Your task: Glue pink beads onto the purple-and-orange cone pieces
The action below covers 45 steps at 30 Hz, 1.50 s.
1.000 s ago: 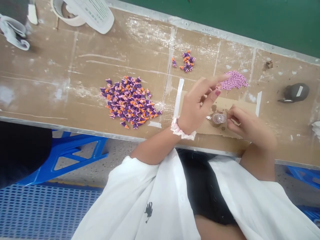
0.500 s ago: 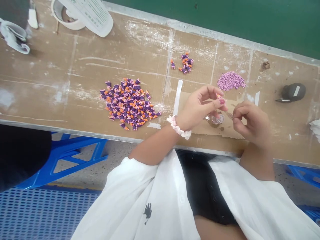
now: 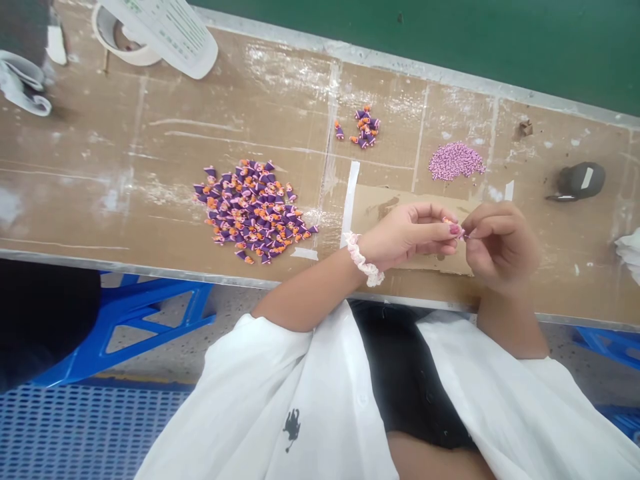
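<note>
I log: left hand [image 3: 420, 233], pinched on small orange-pink piece [image 3: 447, 220] over desk [image 3: 150, 220]; right hand [image 3: 500, 243], pinched, apparently on slim tool [image 3: 467, 236], at piece; bead pile [image 3: 456, 161], small cluster [image 3: 367, 127], big heap [image 3: 255, 213] apart; one piece underway, I judge; finished share, cannot tell.

Small orange-pink piece [image 3: 446, 220], mostly hidden, in left hand [image 3: 413, 233]

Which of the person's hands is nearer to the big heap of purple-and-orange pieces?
Left. The left hand is right of the big heap, with a gap between; the right hand is farther right, beyond the left.
</note>
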Each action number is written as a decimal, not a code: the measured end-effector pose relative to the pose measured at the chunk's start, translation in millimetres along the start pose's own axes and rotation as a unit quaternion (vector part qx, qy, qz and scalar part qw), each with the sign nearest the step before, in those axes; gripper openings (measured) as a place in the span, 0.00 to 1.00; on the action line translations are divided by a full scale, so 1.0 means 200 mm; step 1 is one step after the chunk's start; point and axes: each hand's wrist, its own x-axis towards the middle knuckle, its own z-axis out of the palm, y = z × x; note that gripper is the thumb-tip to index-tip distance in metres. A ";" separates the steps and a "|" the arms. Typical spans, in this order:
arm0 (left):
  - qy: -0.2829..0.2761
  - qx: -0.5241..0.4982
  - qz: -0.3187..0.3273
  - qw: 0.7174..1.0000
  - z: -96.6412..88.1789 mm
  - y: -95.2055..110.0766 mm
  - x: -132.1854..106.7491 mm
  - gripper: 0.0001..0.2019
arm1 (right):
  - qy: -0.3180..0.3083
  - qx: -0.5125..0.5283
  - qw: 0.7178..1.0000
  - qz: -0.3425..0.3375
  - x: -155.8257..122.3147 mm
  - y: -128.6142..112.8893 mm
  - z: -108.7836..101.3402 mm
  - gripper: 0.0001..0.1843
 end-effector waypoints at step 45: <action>0.387 0.410 0.394 0.725 -0.54 0.30 0.25 0.15 | 0.095 -0.174 0.962 0.190 -0.01 0.16 -0.08 0.04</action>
